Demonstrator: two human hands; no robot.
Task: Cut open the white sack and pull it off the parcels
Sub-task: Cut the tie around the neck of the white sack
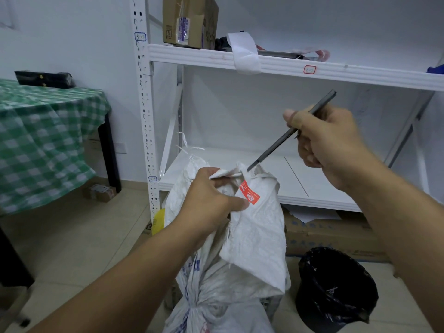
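Pinching the top of the white sack [254, 231], our left grip [211, 200] holds it upright. Our right grip [329, 145] curls round a slim grey cutter [276, 145], tip at that top.

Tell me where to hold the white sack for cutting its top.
Grip the white sack by its bunched top, from the left, as the left hand does: the gathered fabric offers a firm handful, and the slim grey cutter in the right hand points in from the upper right.

Shelf [312, 174] close behind sack [254, 227]; bin [336, 292] at right.
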